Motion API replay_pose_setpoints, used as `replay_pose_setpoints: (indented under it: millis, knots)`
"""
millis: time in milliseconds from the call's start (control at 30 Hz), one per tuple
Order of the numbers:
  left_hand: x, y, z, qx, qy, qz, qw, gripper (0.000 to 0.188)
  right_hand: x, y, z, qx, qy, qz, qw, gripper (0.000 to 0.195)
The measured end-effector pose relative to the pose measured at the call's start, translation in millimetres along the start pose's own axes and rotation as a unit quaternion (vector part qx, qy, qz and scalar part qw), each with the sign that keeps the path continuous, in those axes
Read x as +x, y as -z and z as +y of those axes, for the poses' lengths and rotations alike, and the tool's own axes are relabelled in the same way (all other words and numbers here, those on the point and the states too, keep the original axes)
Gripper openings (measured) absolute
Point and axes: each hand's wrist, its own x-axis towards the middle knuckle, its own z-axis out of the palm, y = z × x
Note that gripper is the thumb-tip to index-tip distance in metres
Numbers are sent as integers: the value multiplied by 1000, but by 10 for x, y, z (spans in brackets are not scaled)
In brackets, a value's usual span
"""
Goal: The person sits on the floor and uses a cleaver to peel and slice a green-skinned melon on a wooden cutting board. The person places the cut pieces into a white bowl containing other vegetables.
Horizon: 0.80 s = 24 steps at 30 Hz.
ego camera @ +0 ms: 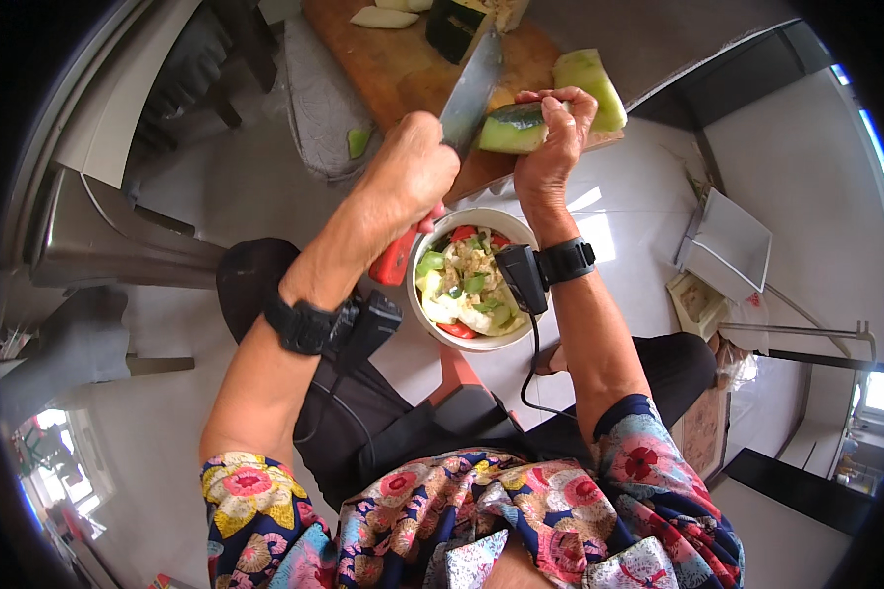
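Note:
My left hand [416, 162] grips a kitchen knife [477, 92] with a broad metal blade; its red handle sticks out below my fist. In my right hand [560, 143] is a chunk of winter melon [512, 141], pale green on its side with dark green rind on top. The blade is just left of the chunk, over a wooden cutting board [383, 70]. A mostly peeled melon piece [589, 81] rests at the board's right edge. Farther back lie a dark-rinded melon piece [449, 33] and a pale slice [384, 18].
Below my hands stands a white bucket [415, 294] of vegetable scraps [475, 283]. A grey quilted pad [317, 110] lies under the board, with a green peel scrap [358, 141] on it. A metal-legged table [125, 228] is left; a grey dustpan [733, 235] is right.

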Motion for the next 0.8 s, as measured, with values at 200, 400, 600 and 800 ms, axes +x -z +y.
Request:
replay_pose_setpoints:
  millis: [200,400,600,800]
  knots:
    - [-241,-141,-60,120,-69,75,988,23,109,130,-14,-33,-28,-94,995,24]
    - [-372,-234,-126,144,-165,159,963,19,17,-52,-199,-92,-62,-121,986,31]
    - [-496,-278,-98,186,-204,179,944,17,-15,-118,-217,-125,-47,-139,981,32]
    - [-529,-275,-144,156,-205,166,952,18,-20,-87,-186,-100,-35,-147,983,32]
